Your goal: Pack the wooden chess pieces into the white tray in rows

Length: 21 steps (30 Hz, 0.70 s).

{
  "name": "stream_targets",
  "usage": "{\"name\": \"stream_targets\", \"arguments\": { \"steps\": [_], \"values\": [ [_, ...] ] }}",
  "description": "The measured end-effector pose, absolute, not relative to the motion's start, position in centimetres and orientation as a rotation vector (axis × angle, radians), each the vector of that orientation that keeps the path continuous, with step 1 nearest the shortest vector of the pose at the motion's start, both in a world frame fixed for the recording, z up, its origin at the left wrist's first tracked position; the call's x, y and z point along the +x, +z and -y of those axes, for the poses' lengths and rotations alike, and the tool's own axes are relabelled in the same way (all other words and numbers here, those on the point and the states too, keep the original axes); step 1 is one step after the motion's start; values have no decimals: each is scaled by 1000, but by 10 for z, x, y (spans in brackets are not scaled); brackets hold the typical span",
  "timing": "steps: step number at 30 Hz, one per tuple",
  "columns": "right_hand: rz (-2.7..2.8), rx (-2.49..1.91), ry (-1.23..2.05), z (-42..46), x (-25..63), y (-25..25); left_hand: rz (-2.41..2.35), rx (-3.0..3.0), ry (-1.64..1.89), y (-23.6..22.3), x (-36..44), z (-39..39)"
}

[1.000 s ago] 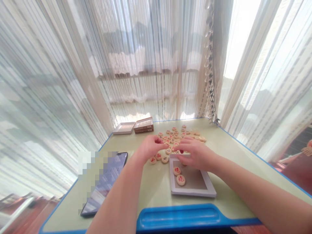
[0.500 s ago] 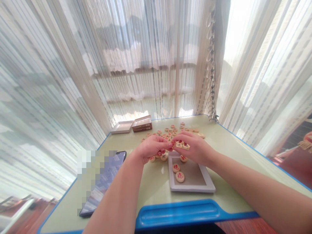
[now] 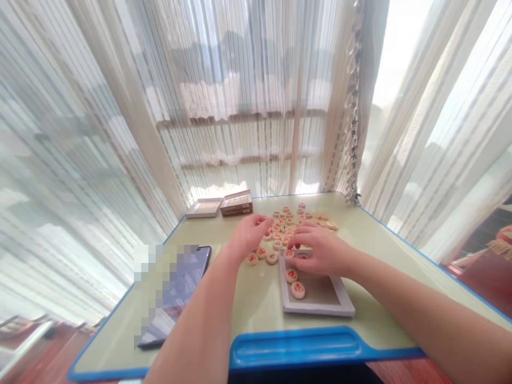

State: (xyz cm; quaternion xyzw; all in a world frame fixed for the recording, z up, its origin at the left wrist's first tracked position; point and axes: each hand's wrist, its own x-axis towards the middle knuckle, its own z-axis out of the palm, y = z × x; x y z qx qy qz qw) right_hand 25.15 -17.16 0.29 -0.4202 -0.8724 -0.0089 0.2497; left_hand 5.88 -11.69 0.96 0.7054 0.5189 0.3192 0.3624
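My right hand (image 3: 320, 248) is over the back of a shallow white box tray (image 3: 319, 310), its thumb and fingers closed on a xiangqi piece (image 3: 288, 254) with a red character. Two red-marked xiangqi pieces (image 3: 298, 290) lie in the tray along its left side, and another is partly hidden under my right hand. My left hand (image 3: 251, 234) hovers at the left edge of a loose spread of round wooden pieces (image 3: 277, 235), marked in red or black. Its fingers are bent but apart from the thumb, with nothing visible between them.
A phone (image 3: 180, 293), partly pixelated, lies left of my left forearm. At the back left are a shallow white tray (image 3: 203, 208) and stacked brown-sided boxes (image 3: 237, 204). The green table has a blue rim with a moulded trough (image 3: 296, 346) in front. Sheer curtains hang behind.
My hands have parted: the left moved off the piece, back and left over the loose pieces. My right hand lowered the red-marked piece to the tray's back left corner.
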Motion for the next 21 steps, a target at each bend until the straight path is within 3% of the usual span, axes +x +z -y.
{"name": "stream_targets", "arguments": {
  "steps": [6,15,21],
  "values": [
    [2516,-1182,52,170,248,-3,-1338,2167,603,5,69,121],
    [2520,-1159,44,165,248,-8,-1385,2185,451,1,69,118],
    [2466,-1152,64,164,247,-10,-1507,2294,567,-3,69,114]
  ]
}}
